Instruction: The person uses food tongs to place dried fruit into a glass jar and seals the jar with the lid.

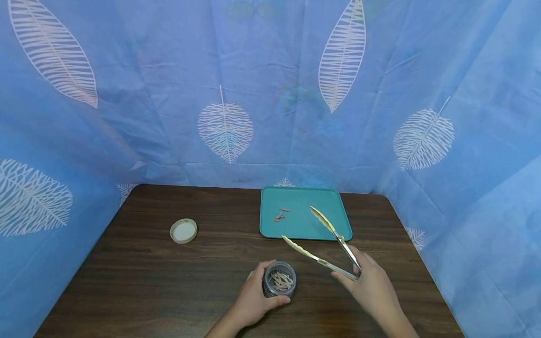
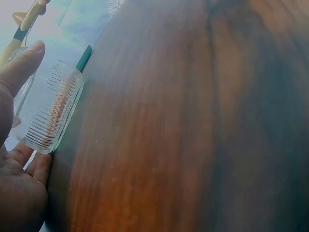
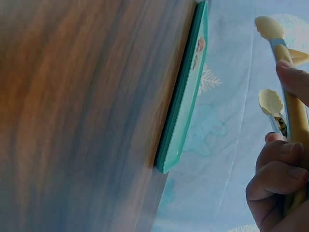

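Observation:
My left hand grips a clear ribbed jar standing on the table, its fingers and thumb round the sides. Pale, thin strips lie inside the open jar. My right hand holds a pair of tongs with cream-coloured tips, spread wide with nothing between them. One tip overlaps the teal tray in the head view; the other is near its front edge. A few small brownish-pink pieces lie on the tray's left half. In the right wrist view, curled fingers wrap the tongs' handle.
A round lid with a pale inside lies on the dark wooden table, left of the tray. Behind the table and at both sides hangs a blue cloth with white leaf prints.

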The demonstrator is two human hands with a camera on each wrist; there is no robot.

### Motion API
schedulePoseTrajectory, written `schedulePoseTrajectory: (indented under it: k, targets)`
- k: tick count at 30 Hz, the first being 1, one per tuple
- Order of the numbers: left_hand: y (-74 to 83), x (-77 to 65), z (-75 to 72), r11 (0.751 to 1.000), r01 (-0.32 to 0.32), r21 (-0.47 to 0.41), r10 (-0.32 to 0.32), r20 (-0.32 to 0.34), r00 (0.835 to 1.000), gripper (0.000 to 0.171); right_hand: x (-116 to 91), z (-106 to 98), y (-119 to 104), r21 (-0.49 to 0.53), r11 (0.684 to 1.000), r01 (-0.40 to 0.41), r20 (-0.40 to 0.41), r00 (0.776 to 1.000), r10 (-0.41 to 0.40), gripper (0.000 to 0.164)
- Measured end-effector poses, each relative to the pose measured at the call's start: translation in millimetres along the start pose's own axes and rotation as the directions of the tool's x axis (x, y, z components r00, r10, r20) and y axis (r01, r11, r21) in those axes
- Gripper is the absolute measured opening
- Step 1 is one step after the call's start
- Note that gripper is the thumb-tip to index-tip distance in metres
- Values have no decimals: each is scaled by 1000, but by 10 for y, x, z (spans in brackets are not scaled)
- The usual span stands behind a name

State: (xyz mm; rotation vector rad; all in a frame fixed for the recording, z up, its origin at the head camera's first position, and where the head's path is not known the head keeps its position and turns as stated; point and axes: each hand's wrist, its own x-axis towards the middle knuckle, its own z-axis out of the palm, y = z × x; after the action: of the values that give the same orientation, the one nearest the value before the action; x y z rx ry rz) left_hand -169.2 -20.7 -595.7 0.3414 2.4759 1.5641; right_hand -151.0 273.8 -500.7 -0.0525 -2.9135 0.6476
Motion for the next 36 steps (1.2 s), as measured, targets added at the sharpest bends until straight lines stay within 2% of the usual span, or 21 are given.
schedulePoseTrajectory:
  k: [5,10,17,24,30,36]
  targets:
    - [5,-1,6,1000,-2,4,2,-2,1000,97,139,15,16,49,996,-79,87,993,75,86]
    - [0,0,3,1000,-8,12,8,-2,1000,97,275,74,42,78,993,-89,130,988,78,89]
    - [14,-10,-14,1000,-6,7,6,1,1000,96,493,115,100,24,999,36,142,989,-39,89]
    - [1,-25,-23,1000,-23,9,23,19,1000,96,716,164,181,-73,983,168,132,979,-158,76]
    - [-10,-15,-29,1000,0,1,0,28,1000,97,928,232,225,-106,975,196,169,970,-177,71]
    - [-9,-6,-26,1000,-18,3,18,25,1000,96,1110,245,259,-112,975,193,211,963,-166,65]
